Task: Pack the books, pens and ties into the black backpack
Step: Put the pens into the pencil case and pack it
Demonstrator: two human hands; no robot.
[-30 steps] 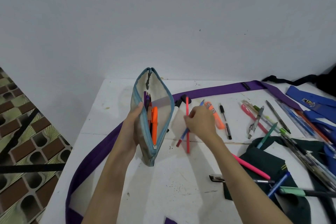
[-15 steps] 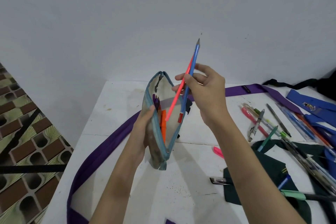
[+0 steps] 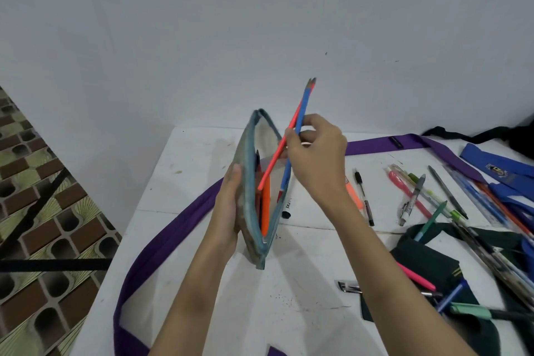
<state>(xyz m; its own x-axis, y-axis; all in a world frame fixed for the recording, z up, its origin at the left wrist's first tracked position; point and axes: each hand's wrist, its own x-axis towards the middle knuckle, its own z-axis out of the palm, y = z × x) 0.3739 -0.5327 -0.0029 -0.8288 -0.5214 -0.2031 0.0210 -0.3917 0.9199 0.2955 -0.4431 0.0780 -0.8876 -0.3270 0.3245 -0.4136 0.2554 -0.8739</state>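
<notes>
My left hand [image 3: 228, 211] grips a beige pencil case with teal trim [image 3: 251, 182], held upright and unzipped above the white table [image 3: 185, 170]. An orange marker [image 3: 265, 205] stands inside it. My right hand [image 3: 316, 159] pinches a red pencil [image 3: 274, 159] and a blue pencil [image 3: 300, 115] together, their lower ends in the case's mouth. Several loose pens [image 3: 416, 193] lie on the table to the right. A purple tie [image 3: 173, 225] loops across the table, a blue tie [image 3: 497, 167] and a dark green tie [image 3: 427, 263] lie at the right. A black backpack strap [image 3: 462, 134] shows at the far right.
The table's left edge drops to a patterned tile floor [image 3: 43, 211]. A grey wall [image 3: 260, 23] stands right behind the table. A black marker [image 3: 287, 208] and an orange highlighter [image 3: 354, 195] lie partly hidden behind my right wrist.
My right hand picked the red and blue pencils off the table, lifted them and has lowered their ends into the open pencil case. The left hand keeps holding the case.
</notes>
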